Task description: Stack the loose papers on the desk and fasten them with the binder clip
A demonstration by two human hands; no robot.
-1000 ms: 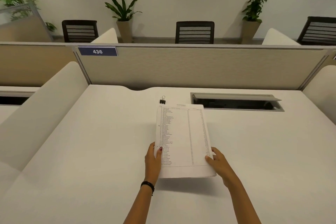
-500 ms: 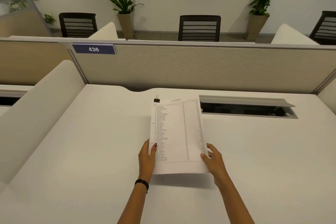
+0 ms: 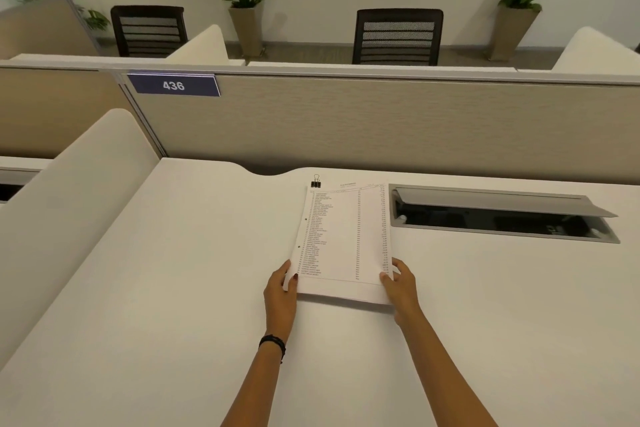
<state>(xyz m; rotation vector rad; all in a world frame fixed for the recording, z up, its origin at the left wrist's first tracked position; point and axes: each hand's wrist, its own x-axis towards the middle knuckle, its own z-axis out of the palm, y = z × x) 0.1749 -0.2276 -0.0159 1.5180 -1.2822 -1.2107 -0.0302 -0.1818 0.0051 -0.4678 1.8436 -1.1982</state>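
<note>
I have the papers gathered into one stack, and I judge I am squaring it. My left hand pinches the stack's near left edge, thumb on top, and my right hand pinches the near right edge the same way.

The binder clip stands at the stack's far left corner. I cannot tell whether it already bites the sheets or only touches them. If it is loose, one hand should pin the stack to the desk while the other reaches to the far end, squeezes the clip open and slides it over that corner.

Just right of the stack's far half gapes an open cable hatch, so I should keep the sheets from sliding that way. Just beyond the stack's far end is the desk's back edge, then the partition, so there is little room there. Left of the stack a wide stretch of desk gives my arm room.
</note>
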